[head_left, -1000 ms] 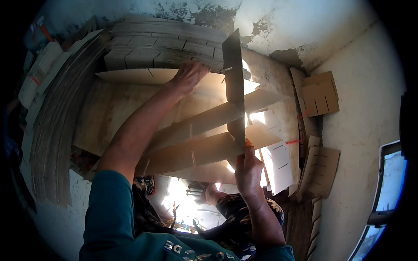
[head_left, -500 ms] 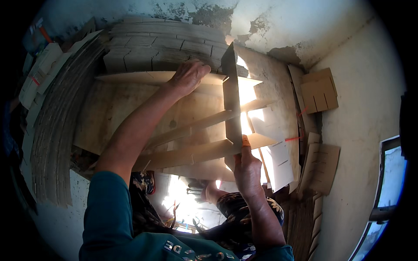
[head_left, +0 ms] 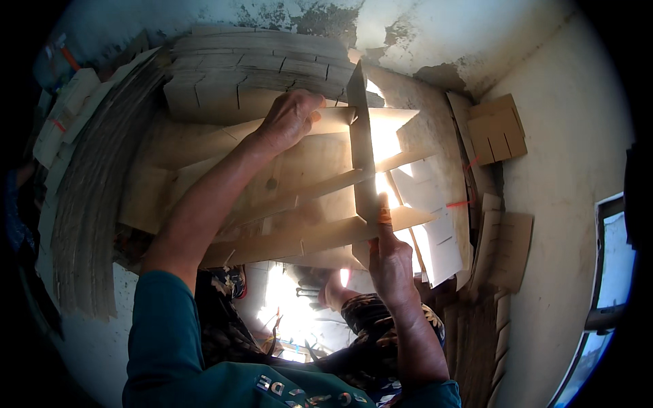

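My left hand (head_left: 292, 119) is closed on the upper edge of a long cardboard strip (head_left: 335, 120), the farthest of three. A darker cardboard cross strip (head_left: 362, 146) runs away from me over all three, meeting the far one at a slot. At its near end my right hand (head_left: 392, 265) grips this cross strip, with an orange wrap (head_left: 385, 212) round one finger. The middle strip (head_left: 316, 187) and the near strip (head_left: 289, 246) stand on edge, crossing under it. My left forearm hides part of the strips' left side.
Slotted cardboard sheets (head_left: 255, 95) are stacked at the back, and a tall cardboard stack (head_left: 88, 197) stands at left. White slotted sheets (head_left: 435, 238) lie right of the strips on a wooden board (head_left: 425, 102). Brown slotted pieces (head_left: 498, 139) lean by the right wall.
The far strip has tilted: its right end is higher in the picture and its left part has come nearer. My left hand has shifted slightly left; my right hand still grips the cross strip.
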The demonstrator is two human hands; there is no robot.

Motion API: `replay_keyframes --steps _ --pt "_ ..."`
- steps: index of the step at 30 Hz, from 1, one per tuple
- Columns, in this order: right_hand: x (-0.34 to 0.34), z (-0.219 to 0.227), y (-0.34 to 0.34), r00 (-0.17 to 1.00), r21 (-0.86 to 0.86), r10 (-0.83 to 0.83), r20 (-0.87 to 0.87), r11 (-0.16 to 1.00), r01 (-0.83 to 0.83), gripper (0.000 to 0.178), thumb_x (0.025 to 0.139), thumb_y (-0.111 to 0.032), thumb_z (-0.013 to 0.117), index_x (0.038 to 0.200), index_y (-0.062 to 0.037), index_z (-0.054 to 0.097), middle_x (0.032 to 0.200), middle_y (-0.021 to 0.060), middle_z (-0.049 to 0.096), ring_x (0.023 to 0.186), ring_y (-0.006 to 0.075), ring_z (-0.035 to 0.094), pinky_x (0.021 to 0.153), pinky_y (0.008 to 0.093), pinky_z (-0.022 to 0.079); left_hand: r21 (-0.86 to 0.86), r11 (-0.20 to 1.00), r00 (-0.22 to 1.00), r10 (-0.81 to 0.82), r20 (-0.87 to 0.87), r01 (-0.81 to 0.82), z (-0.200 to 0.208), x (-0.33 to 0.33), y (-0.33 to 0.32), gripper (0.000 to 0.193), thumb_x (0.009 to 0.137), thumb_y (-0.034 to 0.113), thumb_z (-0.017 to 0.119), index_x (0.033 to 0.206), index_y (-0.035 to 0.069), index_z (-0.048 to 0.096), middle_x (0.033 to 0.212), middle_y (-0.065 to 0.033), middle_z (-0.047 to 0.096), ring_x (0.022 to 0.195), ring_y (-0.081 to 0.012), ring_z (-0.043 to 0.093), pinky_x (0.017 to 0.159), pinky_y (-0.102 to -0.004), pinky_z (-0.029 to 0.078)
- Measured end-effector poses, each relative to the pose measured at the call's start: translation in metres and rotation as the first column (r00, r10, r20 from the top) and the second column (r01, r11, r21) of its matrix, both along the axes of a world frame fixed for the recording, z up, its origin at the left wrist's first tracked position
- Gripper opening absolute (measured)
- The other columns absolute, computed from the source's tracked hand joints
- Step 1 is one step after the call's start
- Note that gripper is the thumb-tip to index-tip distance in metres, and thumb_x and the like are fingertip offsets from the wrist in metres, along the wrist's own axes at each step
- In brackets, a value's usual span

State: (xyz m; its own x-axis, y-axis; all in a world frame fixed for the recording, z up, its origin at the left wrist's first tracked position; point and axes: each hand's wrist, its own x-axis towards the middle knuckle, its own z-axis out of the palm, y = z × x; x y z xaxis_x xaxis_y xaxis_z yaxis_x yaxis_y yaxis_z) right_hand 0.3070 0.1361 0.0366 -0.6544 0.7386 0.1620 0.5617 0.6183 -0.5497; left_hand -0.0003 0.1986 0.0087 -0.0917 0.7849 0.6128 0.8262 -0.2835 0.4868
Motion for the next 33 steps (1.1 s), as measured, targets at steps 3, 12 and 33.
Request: replay_keyframes --steps 3,12,33 --pt "0.007 0.010 -0.005 0.992 -0.071 -0.017 0.126 0.997 0.026 0.083 0.084 0.009 0.057 0.153 -0.0104 0.015 0.065 0.0195 0.059 0.058 0.0329 0.062 0.055 0.0417 0.049 -0.046 0.999 1.000 -0.029 -0.006 0.029 -0.006 0.005 -0.005 0.026 0.069 -0.015 0.057 0.092 -0.004 0.063 0.080 -0.0227 0.060 0.078 -0.0398 0.062 0.069 -0.0412 0.051" --pt "0.039 -0.027 0.005 0.971 0.289 0.011 0.240 0.954 -0.083 0.082 0.074 0.011 0.054 0.149 -0.0050 0.024 0.064 0.0202 0.056 0.059 0.0354 0.058 0.056 0.0466 0.045 -0.325 0.945 0.991 -0.076 -0.113 0.036 -0.008 0.035 -0.031 0.017 0.073 -0.012 0.054 0.088 -0.005 0.058 0.079 -0.0229 0.059 0.073 -0.0382 0.063 0.068 -0.0409 0.052" --pt "0.176 -0.052 0.102 0.922 0.496 -0.329 0.203 0.847 0.192 0.071 0.076 -0.021 0.077 0.136 -0.0010 0.045 0.108 0.0169 0.061 0.105 0.0331 0.058 0.081 0.0411 0.050 -0.393 0.919 0.983 -0.055 -0.174 -0.018 -0.018 0.076 -0.189 0.014 0.070 0.002 0.073 0.078 -0.002 0.063 0.115 -0.0150 0.063 0.116 -0.0335 0.053 0.094 -0.0408 0.044"
